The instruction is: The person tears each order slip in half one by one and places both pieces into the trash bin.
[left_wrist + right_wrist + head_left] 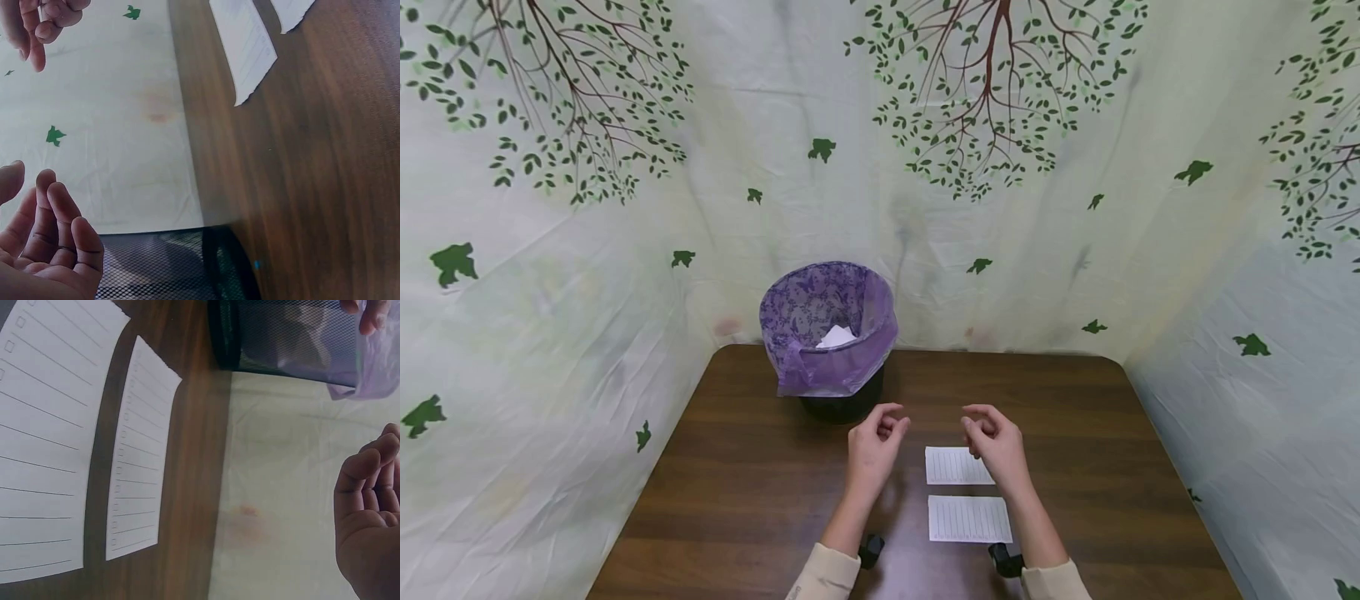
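My left hand hovers over the table just in front of the bin, fingers loosely bent and holding nothing. The right hand is also bare, raised above the farther of two lined paper sheets and covering part of it in the head view. A second lined sheet lies nearer, below the first. In the right wrist view, small checkboxes run along one edge of the farther sheet, and one short end looks torn. The black mesh bin stands upright behind my left hand.
A purple patterned bag lines the bin and folds over its rim, with white paper inside. The brown wooden table ends at a hanging cloth with printed trees and leaves. Dark wrist devices sit under both wrists.
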